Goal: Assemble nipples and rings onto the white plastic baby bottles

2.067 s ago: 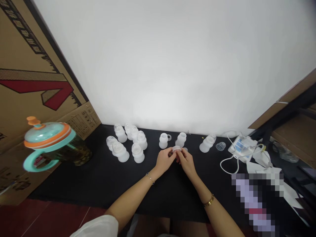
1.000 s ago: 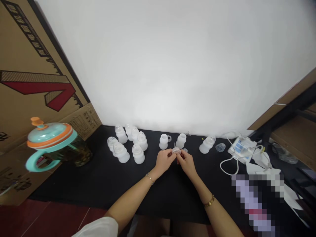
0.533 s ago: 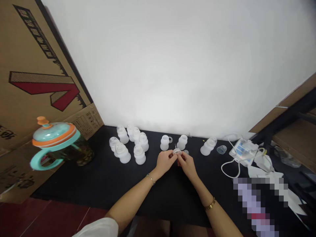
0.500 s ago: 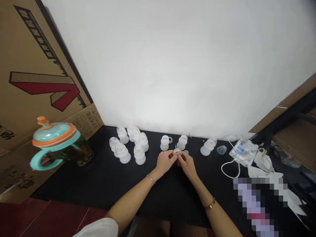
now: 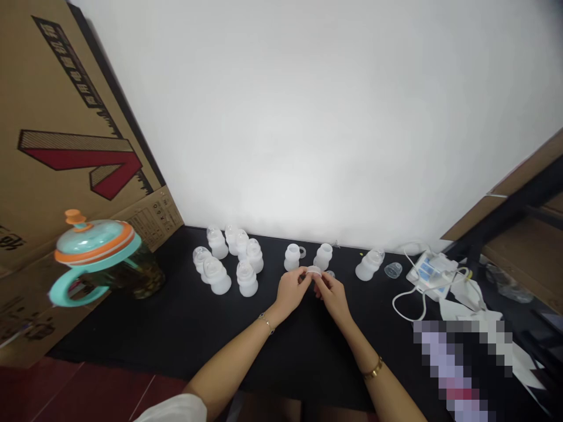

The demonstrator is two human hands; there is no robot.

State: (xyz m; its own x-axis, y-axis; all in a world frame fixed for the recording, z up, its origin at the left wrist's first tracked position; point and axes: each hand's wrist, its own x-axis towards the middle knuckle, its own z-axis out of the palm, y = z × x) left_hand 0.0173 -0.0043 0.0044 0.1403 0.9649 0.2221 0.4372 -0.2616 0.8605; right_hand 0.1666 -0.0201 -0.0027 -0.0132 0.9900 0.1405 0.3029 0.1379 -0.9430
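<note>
My left hand (image 5: pixel 290 291) and my right hand (image 5: pixel 332 295) meet above the black table, and both pinch a small white plastic ring (image 5: pixel 314 270) between their fingertips. Just beyond my hands stand two frosted white baby bottles (image 5: pixel 292 257) (image 5: pixel 323 257) without caps, with a small clear ring-shaped piece (image 5: pixel 302 252) beside the left one. A small clear part (image 5: pixel 330 274) lies partly hidden behind my right hand. Further left stands a cluster of several frosted bottles (image 5: pixel 224 261) with clear teats.
The black table (image 5: pixel 132 334) runs along a white wall (image 5: pixel 308 117). A cardboard box (image 5: pixel 74 135) and a teal-handled, orange-rimmed cup (image 5: pixel 94 258) stand left. To the right are a bottle (image 5: pixel 368 265), clear cap (image 5: pixel 393 270), and white corded device (image 5: pixel 431 274).
My hands stay together on the white ring, which now sits a little lower in the view. The whole scene has shifted slightly as my head moved.
</note>
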